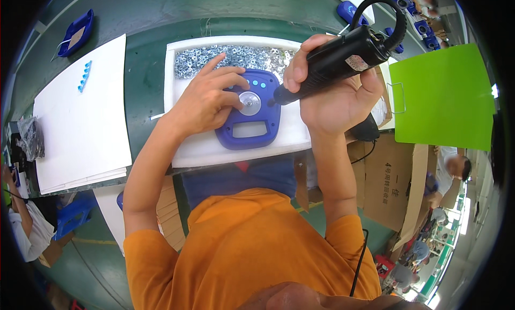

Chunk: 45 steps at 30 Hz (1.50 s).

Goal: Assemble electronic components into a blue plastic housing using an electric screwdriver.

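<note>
A blue plastic housing (248, 137) with a clear round disc (250, 103), light-blue dots and a rectangular opening lies on a white foam tray (292, 135). My left hand (210, 99) holds its left side, fingers bent over the face near the disc and the index finger stretched out past the far edge. In my right hand (337, 98) is a black electric screwdriver (335, 63), gripped around its body and tilted. Its nose meets the right edge of the housing; the bit's exact contact is hidden. Small metal nuts or washers (214, 60) fill the tray's far section.
White sheets (86, 122) lie at left with a light-blue toothed strip (85, 76). Another blue housing (76, 35) sits at far left. A bright green panel (442, 98) and a cardboard box (389, 178) stand at right. The screwdriver's cable loops at upper right. Other people work at far right.
</note>
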Available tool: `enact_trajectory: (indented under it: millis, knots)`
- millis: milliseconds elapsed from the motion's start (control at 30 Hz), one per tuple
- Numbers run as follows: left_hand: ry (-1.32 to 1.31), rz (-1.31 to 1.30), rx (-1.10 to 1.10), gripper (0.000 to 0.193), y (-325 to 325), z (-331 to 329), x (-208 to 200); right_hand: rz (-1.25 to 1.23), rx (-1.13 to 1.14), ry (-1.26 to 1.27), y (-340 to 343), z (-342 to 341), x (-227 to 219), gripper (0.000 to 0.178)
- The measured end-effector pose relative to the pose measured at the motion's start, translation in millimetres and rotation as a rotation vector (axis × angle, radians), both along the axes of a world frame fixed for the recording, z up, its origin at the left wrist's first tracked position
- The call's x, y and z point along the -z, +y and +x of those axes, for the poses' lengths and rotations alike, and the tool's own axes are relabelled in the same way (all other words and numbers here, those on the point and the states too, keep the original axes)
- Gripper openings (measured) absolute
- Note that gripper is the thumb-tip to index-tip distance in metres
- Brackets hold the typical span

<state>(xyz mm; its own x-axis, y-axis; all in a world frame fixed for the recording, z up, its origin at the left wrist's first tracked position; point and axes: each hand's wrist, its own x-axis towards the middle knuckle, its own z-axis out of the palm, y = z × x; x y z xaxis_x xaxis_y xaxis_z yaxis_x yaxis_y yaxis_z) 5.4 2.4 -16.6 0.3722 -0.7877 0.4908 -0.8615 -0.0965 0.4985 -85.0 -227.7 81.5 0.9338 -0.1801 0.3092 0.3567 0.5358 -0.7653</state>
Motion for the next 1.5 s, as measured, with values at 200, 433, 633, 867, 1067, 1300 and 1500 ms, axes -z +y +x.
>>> enact_trajectory:
  millis: [200,433,633,867,1067,1300,1500]
  knots:
    - [-0.009,-0.010,0.004,0.025,0,1,0,-0.149,-0.032,-0.071,4,2,4,0.077]
    - [-0.049,-0.014,0.005,0.023,2,2,1,-0.238,0.176,-0.077,32,3,14,0.036]
    - [-0.045,-0.020,-0.002,0.024,0,1,1,-0.331,0.206,-0.069,34,5,24,0.036]
    - [-0.052,-0.019,0.005,0.022,-1,3,3,-0.342,0.324,-0.033,24,-1,-3,0.026]
    - [-0.035,-0.017,-0.001,0.026,1,-1,0,-0.516,0.336,0.407,-92,15,-14,0.031]
    - [-0.034,-0.004,0.014,0.027,-1,-1,1,-1.660,0.409,0.668,-187,26,43,0.069]
    - [-0.012,-0.032,0.000,0.031,-3,-2,-2,-1.828,0.493,0.678,-155,27,72,0.058]
